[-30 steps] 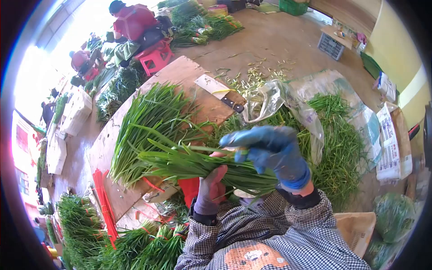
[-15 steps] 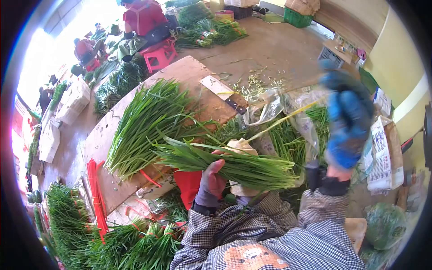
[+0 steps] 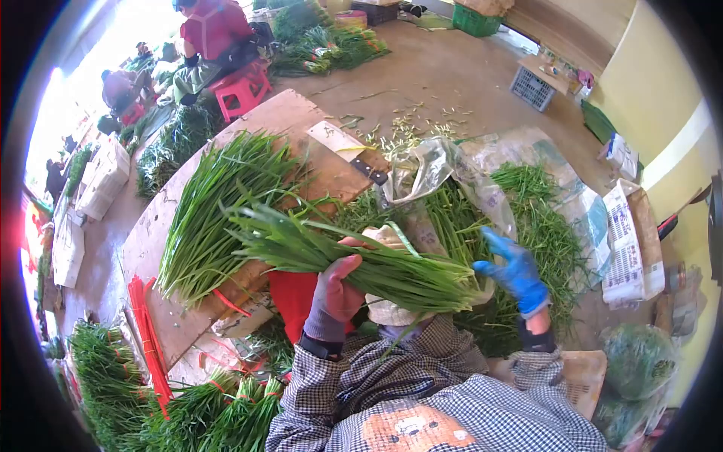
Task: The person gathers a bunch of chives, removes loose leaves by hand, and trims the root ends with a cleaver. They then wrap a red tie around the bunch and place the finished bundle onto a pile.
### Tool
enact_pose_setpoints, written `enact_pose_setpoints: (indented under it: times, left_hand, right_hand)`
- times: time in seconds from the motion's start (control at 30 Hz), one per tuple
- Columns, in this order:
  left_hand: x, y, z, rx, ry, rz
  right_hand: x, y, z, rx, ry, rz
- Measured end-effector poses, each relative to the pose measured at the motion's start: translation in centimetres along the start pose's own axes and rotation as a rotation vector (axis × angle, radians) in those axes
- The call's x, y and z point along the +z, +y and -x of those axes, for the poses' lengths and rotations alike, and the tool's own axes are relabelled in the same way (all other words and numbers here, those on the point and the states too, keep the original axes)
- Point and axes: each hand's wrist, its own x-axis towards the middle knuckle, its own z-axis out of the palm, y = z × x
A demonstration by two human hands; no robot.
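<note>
My left hand, in a grey and pink glove, is wrapped round a bunch of garlic chives held over my lap. The leafy tips point left and the pale stem ends point right. Beside those stem ends is my right hand in a blue glove, its thumb and fingers apart and nothing seen in it. A larger pile of garlic chives lies on the wooden board in front of me. On the board's far side rests a cleaver with a dark handle.
Red ties hang at the board's near left edge. Tied bundles stand at lower left. Loose greens lie on plastic sheeting at right. Another person sits on a red stool further off. A grey crate stands behind.
My right hand has come down from its raised place to the stem ends, and the yellowish strand by it is gone from there. The left hand keeps its hold. The view has shifted slightly.
</note>
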Motion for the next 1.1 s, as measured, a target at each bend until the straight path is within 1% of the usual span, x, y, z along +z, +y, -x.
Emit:
enact_pose_setpoints:
  times: [0.07,0.1,0.17,0.2,0.23,0.3,0.33,0.37,0.4,0.47,0.5,0.57,0.6,0.63,0.67,0.73,0.77,0.8,0.83,0.87,0.9,0.93,0.97,1.0,1.03,1.07,1.1]
  left_hand:
    - [0.9,0.3,-0.3,-0.028,-0.061,0.000]
    - [0.6,0.0,-0.4,-0.017,-0.055,-0.008]
    - [-0.6,-0.5,-0.8,0.068,-0.159,-0.066]
    - [-0.9,0.0,-1.0,0.021,-0.162,-0.115]
    - [-1.2,0.1,-0.9,0.024,-0.157,-0.124]
    - [-1.7,-0.2,-0.7,0.060,-0.063,-0.114]
    - [-1.6,-0.2,-0.7,0.050,-0.063,-0.115]
    - [-1.3,0.0,-0.6,0.031,-0.016,-0.089]
    - [-1.1,0.2,-0.6,0.011,0.031,-0.064]
    - [-0.9,0.3,-0.7,-0.014,0.064,-0.019]
    - [-1.0,0.3,-0.7,-0.028,0.097,0.024]
    - [-1.6,0.1,-0.7,-0.047,0.097,0.043]
    - [-1.4,0.2,-0.6,-0.040,0.110,0.047]
    - [-1.3,0.2,-0.6,-0.030,0.123,0.051]
    - [-2.2,-0.1,-0.9,-0.004,0.175,0.073]
    - [-3.7,-0.5,-1.0,0.006,0.140,0.112]
    - [-4.2,-0.5,-1.0,0.025,0.112,0.154]
    - [-3.5,-0.2,-1.0,0.007,0.157,0.129]
    - [-3.3,0.0,-0.8,0.000,0.155,0.132]
    - [-3.1,0.1,-0.7,0.021,0.219,0.092]
    - [-3.2,0.2,-0.6,0.043,0.283,0.050]
    - [-3.7,0.2,-0.7,0.036,0.239,0.059]
    - [-3.8,0.3,-0.8,0.031,0.239,0.058]
    - [-3.4,0.4,-1.2,0.018,0.191,0.060]
    - [-2.9,0.4,-1.7,0.011,0.142,0.062]
    - [-2.3,0.3,-1.4,0.028,0.197,0.027]
    - [-1.9,0.3,-1.6,0.031,0.208,0.021]
  right_hand:
    - [3.4,-1.7,-2.2,-0.144,-0.066,-0.112]
    - [4.6,-2.4,-2.9,-0.155,-0.069,-0.122]
    - [6.8,-3.2,-3.9,-0.118,-0.222,-0.128]
    - [8.1,-3.0,-4.0,-0.151,-0.209,-0.216]
    - [9.1,-2.6,-3.8,-0.155,-0.210,-0.225]
    - [10.3,-1.7,-3.1,0.080,-0.308,-0.797]
    - [9.4,-3.4,-2.9,0.170,-0.244,-0.887]
    - [8.8,-3.6,-2.8,0.179,-0.238,-0.889]
    - [8.4,-3.6,-2.7,0.170,-0.155,-0.963]
    - [7.3,-3.4,-2.5,0.150,-0.006,-1.097]
    - [6.6,-2.8,-2.3,0.162,0.004,-1.096]
    - [5.0,-1.7,-1.9,0.211,0.168,-1.160]
    - [4.0,-2.4,-1.5,0.294,0.235,-1.177]
    - [3.0,-2.0,-1.1,0.297,0.247,-1.175]
    - [1.8,-0.9,-0.4,0.310,0.289,-1.068]
    - [-0.2,1.3,0.9,0.308,0.404,-0.852]
    - [-1.3,2.6,1.9,0.348,0.461,-0.797]
    - [-2.5,4.1,3.1,0.387,0.516,-0.739]
    - [-3.9,6.3,4.5,0.410,0.573,-0.692]
    - [-5.3,8.8,6.1,0.432,0.630,-0.645]
    - [-6.0,11.3,7.8,0.436,0.633,-0.643]
    - [-6.1,14.2,9.6,0.438,0.534,-0.365]
    - [-6.0,16.9,11.4,0.436,0.430,-0.089]
    - [-6.3,16.7,11.9,0.511,0.257,0.321]
    - [-6.3,16.6,12.0,0.512,0.259,0.323]
    - [-5.9,16.4,12.1,0.491,0.168,0.312]
    - [-5.5,13.4,10.8,0.470,0.071,0.295]
